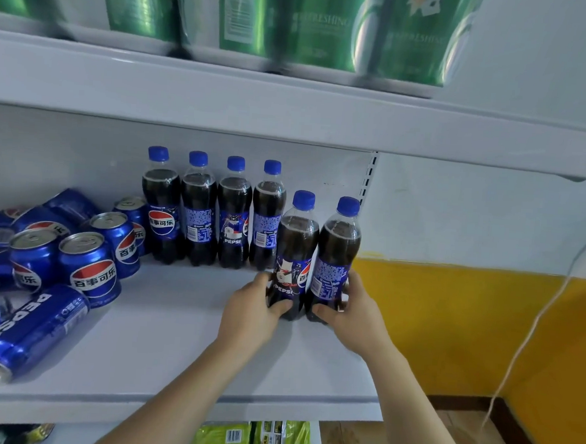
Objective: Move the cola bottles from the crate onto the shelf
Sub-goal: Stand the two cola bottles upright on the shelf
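I see both hands at the right end of the white shelf (175, 334). The left hand (250, 308) grips the lower part of one cola bottle (294, 256), fingers curled round it. The right hand (351, 311) grips a second cola bottle (337, 259) just beside it. Both stand upright, touching, in front of four more bottles (213, 213) in a row. Blue cans (86, 264) lie at the left.
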Available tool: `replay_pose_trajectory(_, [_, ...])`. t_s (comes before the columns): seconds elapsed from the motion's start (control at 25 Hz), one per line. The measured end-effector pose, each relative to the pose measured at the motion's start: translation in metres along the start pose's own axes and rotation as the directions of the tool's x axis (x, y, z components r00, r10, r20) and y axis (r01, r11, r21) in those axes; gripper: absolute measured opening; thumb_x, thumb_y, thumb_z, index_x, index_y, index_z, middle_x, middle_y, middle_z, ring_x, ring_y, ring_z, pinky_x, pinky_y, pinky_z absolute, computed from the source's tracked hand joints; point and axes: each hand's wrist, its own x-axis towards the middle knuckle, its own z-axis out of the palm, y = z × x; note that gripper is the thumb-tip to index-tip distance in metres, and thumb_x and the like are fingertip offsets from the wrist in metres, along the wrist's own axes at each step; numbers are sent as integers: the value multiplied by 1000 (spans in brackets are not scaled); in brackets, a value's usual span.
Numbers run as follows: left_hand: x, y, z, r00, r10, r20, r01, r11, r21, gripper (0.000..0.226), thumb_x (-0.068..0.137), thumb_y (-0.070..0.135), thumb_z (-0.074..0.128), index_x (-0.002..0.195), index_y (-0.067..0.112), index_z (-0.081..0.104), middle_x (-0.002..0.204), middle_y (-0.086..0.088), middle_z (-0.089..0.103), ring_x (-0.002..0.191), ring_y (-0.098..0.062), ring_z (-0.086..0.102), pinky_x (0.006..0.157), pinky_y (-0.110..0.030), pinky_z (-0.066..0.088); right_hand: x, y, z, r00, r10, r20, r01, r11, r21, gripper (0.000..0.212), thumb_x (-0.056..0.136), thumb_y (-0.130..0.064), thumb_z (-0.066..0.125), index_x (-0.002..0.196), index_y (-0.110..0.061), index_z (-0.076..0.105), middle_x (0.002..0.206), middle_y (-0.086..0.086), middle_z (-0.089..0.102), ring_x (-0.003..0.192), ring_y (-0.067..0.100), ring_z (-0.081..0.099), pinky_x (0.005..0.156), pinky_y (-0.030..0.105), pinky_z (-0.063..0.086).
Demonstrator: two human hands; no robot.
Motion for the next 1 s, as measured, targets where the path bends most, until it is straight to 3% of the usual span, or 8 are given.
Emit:
replay_pose_trajectory(0.16, [19, 8, 20, 993, -101, -63, 98, 994, -56, 40, 87, 39, 74, 104, 10, 53, 103, -5, 67, 96, -28, 62, 76, -34, 44, 19, 6, 4, 996, 38, -79, -36, 999, 25, 59, 85, -19, 80, 132, -21, 45, 98, -23, 58, 80, -8, 56, 58, 8, 43])
replay_pose_trajectory(0.28, [34, 13, 31, 979, -176, -99, 166, 980, -107, 35, 87, 39, 74, 98, 13, 53, 95, -1, 65, 89, -26, 62, 73, -35, 46, 35, 6, 5, 994, 15, -107, -14, 1000, 11, 55, 86, -21, 79, 130, -19, 46, 95, -17, 59, 79, -2, 57, 59, 12, 42])
replay_pose_trajectory(0.44, [51, 15, 46, 965, -242, -104, 217, 954, -206, 27, 88, 29, 73, 108, 16, 61, 98, -2, 71, 96, -26, 67, 76, -30, 46, 53, 9, 7, 990, 13, -139, -17, 1000, -26, 49, 86, -23, 78, 124, -20, 48, 91, -14, 59, 79, 10, 60, 61, 23, 43])
replay_pose_trajectory(0.6, [61, 18, 57, 959, -275, -70, 256, 945, -201, 40, 93, 28, 65, 130, 14, 60, 114, -5, 71, 109, -26, 64, 83, -27, 42, 68, 15, 10, 987, -31, -158, 20, 997, -74, 50, 87, -25, 78, 126, -16, 48, 95, -8, 60, 83, 16, 58, 72, 37, 52])
replay_pose_trajectory(0.84, [72, 11, 62, 964, -267, -8, 256, 931, -261, 32, 96, 22, 59, 125, 9, 61, 116, -5, 68, 111, -25, 63, 85, -27, 42, 84, 20, 16, 984, -58, -170, 45, 996, -75, 46, 87, -26, 77, 123, -16, 48, 99, -8, 61, 82, 15, 57, 72, 36, 51])
replay_pose_trajectory(0.92, [77, 12, 62, 964, -267, 8, 258, 919, -299, 28, 96, 22, 59, 121, 9, 60, 111, -4, 68, 105, -25, 63, 81, -28, 42, 90, 21, 18, 983, -58, -175, 45, 996, -74, 45, 87, -26, 77, 121, -17, 48, 101, -6, 64, 84, 17, 61, 72, 36, 52])
replay_pose_trajectory(1.0, [81, 13, 63, 970, -240, 34, 240, 928, -286, 14, 95, 21, 56, 101, 9, 61, 91, -4, 66, 84, -24, 59, 66, -30, 40, 96, 22, 19, 981, -55, -185, 41, 996, -81, 44, 87, -27, 77, 118, -18, 48, 105, -3, 67, 84, 18, 62, 70, 37, 53])
